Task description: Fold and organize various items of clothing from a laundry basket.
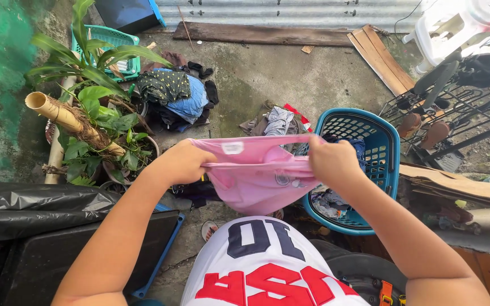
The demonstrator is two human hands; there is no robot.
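Both hands, left hand (180, 164) and right hand (333, 161), pinch the pink garment (259, 175) stretched before the blue basket (389, 153) (full of clothes); folding seems underway, needing an even crease.

Single view, worn on the head, tilted steeply down along the wearer's own chest and forearms to a rough grey concrete floor (290, 79). Close on the blue plastic slatted laundry basket (384, 150) just right of centre, with a corrugated metal wall (290, 10) far beyond that basket at the top edge. No second view to overlap.
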